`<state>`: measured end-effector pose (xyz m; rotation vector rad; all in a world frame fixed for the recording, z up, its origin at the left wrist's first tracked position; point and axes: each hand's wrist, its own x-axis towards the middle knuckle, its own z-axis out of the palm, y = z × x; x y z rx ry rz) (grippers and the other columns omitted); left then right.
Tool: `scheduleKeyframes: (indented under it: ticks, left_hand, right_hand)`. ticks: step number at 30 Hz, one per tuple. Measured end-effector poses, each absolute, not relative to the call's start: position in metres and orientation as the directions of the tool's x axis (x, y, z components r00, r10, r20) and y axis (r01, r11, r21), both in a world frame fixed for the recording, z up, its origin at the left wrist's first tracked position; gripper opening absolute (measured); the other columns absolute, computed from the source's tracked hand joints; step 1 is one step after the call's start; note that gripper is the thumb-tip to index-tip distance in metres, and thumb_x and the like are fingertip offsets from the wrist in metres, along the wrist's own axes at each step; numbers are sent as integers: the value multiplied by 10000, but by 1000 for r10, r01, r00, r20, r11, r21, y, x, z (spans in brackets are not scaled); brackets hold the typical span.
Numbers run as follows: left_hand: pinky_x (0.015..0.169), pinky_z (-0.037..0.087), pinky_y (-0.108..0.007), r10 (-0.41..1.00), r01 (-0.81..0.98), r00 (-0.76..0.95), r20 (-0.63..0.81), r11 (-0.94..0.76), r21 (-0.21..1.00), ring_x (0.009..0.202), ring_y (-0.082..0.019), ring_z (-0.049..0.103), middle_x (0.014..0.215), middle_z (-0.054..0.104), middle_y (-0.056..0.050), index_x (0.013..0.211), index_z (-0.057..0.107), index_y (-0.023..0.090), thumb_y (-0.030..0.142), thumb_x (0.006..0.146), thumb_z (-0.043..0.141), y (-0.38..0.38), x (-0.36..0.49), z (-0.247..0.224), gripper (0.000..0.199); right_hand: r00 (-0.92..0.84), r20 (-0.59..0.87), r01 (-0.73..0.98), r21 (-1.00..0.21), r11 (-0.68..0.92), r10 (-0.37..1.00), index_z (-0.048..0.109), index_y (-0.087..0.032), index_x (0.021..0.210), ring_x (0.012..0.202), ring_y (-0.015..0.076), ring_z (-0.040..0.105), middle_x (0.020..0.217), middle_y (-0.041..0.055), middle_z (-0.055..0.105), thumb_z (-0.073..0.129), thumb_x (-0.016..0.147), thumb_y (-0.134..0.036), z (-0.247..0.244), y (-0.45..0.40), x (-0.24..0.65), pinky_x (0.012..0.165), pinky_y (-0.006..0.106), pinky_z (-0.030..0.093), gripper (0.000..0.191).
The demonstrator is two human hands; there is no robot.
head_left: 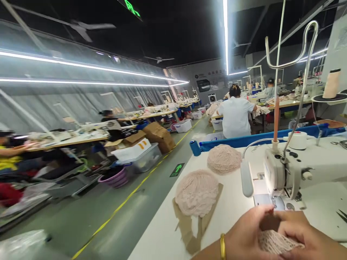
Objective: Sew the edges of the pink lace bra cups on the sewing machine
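Both my hands meet at the lower right, just in front of the sewing machine (279,173). Between them is a piece of pale beige, ribbed or lacy fabric (279,242). My left hand (246,229), below a gold bangle, curls around its left side. My right hand (306,231) grips it from the right, its lower part cut off by the frame edge. The fingertips of both hands come together near the needle area. Left of the machine, a round pale pink gathered fabric piece (197,193) lies on brown paper (187,231). Behind it sits a second such piece (224,159).
A blue thread spool (195,148) stands at the table's far left corner. Scissors (343,216) lie at the right edge. Beyond the table, a person in a white shirt (235,113) sits working. Boxes, a plastic bin (141,159) and a purple basket (115,177) line the aisle.
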<state>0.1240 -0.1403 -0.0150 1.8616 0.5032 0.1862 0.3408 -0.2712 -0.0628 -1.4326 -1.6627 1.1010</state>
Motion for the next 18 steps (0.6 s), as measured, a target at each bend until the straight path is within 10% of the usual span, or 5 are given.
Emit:
scheduleKeyframes:
  ticks: [5, 12, 18]
  left_hand:
    - [580, 298, -252, 315, 382, 876, -366, 14, 924, 607, -106, 400, 688, 514, 73, 913, 630, 207, 766, 539, 926, -138, 143, -24, 735]
    - [666, 333, -263, 364, 295, 900, -240, -101, 950, 749, -135, 434, 788, 542, 41, 888, 617, 193, 878, 596, 838, -137, 143, -21, 777]
    - [610, 275, -259, 419, 256, 878, -229, -7, 967, 646, -101, 345, 656, 465, 86, 783, 527, 210, 790, 520, 935, -133, 149, -31, 756]
  right_hand:
    - [-125, -127, 173, -979, -104, 984, 551, -256, 917, 755, 170, 499, 880, -11, 588, 706, 782, -890, -57, -273, 343, 679, 265, 397, 666]
    - [-133, -102, 9, -995, -102, 986, 480, -253, 928, 679, 126, 373, 749, -72, 470, 699, 893, -778, -85, -266, 344, 618, 265, 247, 570]
    - [-3, -96, 332, -939, -89, 995, 578, -250, 885, 729, 171, 460, 727, -51, 465, 643, 897, -797, -73, -267, 344, 669, 283, 353, 551]
